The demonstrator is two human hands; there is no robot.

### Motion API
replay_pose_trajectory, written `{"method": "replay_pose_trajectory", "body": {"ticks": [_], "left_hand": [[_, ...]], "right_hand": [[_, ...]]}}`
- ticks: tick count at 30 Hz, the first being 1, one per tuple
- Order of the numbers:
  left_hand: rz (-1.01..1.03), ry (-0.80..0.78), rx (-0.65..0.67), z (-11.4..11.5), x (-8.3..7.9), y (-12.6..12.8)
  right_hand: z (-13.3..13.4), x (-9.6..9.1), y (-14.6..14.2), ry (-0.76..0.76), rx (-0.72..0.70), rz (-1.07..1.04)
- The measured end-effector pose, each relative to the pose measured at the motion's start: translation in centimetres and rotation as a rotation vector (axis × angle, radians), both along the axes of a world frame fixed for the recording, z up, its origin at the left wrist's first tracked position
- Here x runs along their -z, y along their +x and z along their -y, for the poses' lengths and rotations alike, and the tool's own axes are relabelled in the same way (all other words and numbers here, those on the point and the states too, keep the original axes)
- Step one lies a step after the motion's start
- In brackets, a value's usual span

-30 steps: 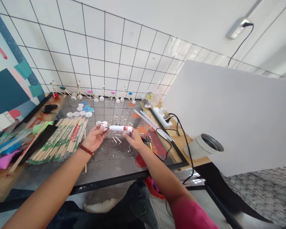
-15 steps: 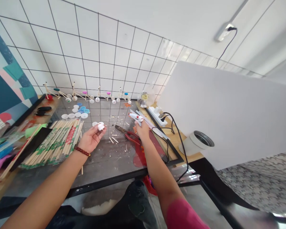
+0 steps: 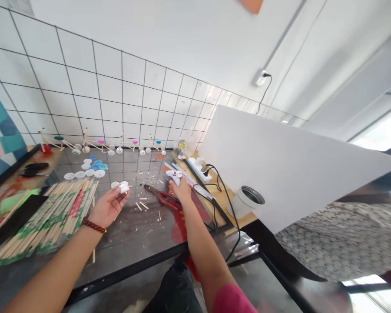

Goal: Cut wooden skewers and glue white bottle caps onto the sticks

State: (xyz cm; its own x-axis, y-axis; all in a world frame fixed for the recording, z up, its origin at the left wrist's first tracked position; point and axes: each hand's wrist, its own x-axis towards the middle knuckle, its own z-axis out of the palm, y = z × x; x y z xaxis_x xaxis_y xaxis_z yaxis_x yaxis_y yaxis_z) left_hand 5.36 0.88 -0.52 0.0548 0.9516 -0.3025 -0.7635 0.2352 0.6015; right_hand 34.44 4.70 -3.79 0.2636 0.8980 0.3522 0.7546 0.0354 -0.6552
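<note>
In the head view my left hand [image 3: 108, 206] pinches white plastic bottle caps [image 3: 124, 188] in its fingertips, palm turned partly up; how many caps is hard to make out. My right hand [image 3: 181, 191] is closed around the handle of a white hot glue gun [image 3: 173, 174] with red parts, held over the right side of the table. Between the hands lie red-handled pliers [image 3: 163, 198], jaws pointing left, among short stick pieces [image 3: 143, 204] and scraps. Loose white and blue bottle caps [image 3: 98, 165] sit beyond my left hand.
Several small stick bicycles [image 3: 127, 143] with cap wheels line the back edge by the wire grid. Packs of wooden chopsticks [image 3: 52, 217] lie at left. A white power strip [image 3: 199, 168], black cables, glue sticks [image 3: 195, 184] and a pale round container [image 3: 246, 202] are at right.
The camera view has turned to the right, so everything appears further left and a little lower. Both hands keep the same hold on the caps and the glue gun.
</note>
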Motion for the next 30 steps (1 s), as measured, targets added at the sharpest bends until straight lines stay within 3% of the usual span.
{"method": "replay_pose_trajectory", "body": {"ticks": [3, 5, 8, 13, 17, 22, 30], "left_hand": [[-0.013, -0.002, 0.032, 0.0, -0.2, -0.1], [-0.015, 0.007, 0.037, 0.0, -0.2, -0.2], [-0.033, 0.023, 0.055, 0.1, -0.3, -0.1], [-0.142, 0.077, 0.131, 0.5, -0.3, 0.3], [-0.309, 0.183, 0.177, 0.7, 0.0, 0.5], [-0.516, 0.252, 0.247, 1.2, 0.6, 0.9], [-0.517, 0.290, 0.264, 1.4, 0.7, 1.3]], "right_hand": [[0.7, -0.7, 0.2, 0.116, 0.211, -0.140], [1.6, -1.7, -0.2, 0.332, 0.290, -0.196], [3.2, -2.8, -2.2, 0.573, 0.120, -0.127], [4.7, -2.3, -7.3, 0.483, -0.471, 0.068], [4.5, -1.4, -9.1, 0.377, -0.741, 0.108], [4.1, -0.9, -8.9, 0.354, -0.824, 0.113], [4.1, -1.3, -8.7, 0.398, -0.751, 0.029]]}}
